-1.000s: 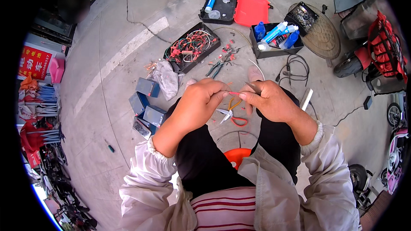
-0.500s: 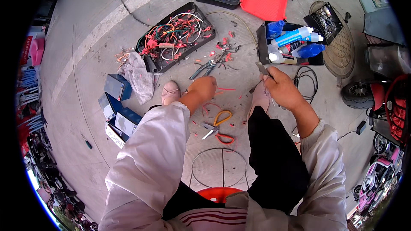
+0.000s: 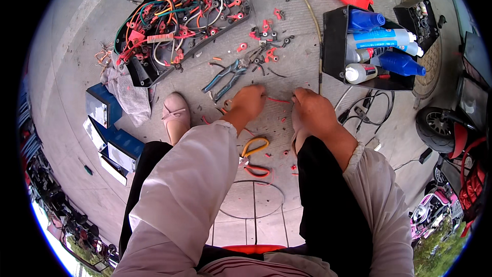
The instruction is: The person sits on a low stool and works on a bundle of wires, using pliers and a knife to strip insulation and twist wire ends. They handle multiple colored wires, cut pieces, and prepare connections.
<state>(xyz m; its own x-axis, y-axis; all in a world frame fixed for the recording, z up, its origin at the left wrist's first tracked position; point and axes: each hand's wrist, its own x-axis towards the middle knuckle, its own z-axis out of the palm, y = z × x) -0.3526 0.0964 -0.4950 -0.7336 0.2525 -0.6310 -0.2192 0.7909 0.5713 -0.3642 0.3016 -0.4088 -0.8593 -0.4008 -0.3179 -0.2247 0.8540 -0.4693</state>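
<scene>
A thin red wire (image 3: 278, 101) stretches between my two hands, above the floor in front of my shoes. My left hand (image 3: 248, 103) is closed on the wire's left part. The wire's other end reaches the fingertips of my right hand (image 3: 313, 109), which is closed too. The flat metal blade that showed in this hand earlier is now hidden by my fingers and the angle. Under my left hand lie orange-and-red-handled scissors (image 3: 252, 158). Blue-handled pliers (image 3: 224, 80) rest beyond that hand, next to red and black cable terminals (image 3: 265, 33).
A black tray (image 3: 192, 46) heaped with wires and terminals stands far left, a grey rag (image 3: 129, 95) beside it. Blue boxes (image 3: 114, 132) lie at left. A black bin (image 3: 334, 46) of bottles stands far right, near a black cable (image 3: 365, 114) and a scooter wheel (image 3: 435, 124).
My right hand has moved left and down to the red wire's end, and its blade has gone from sight. My left hand stays closed on the wire. The view has shifted closer.
</scene>
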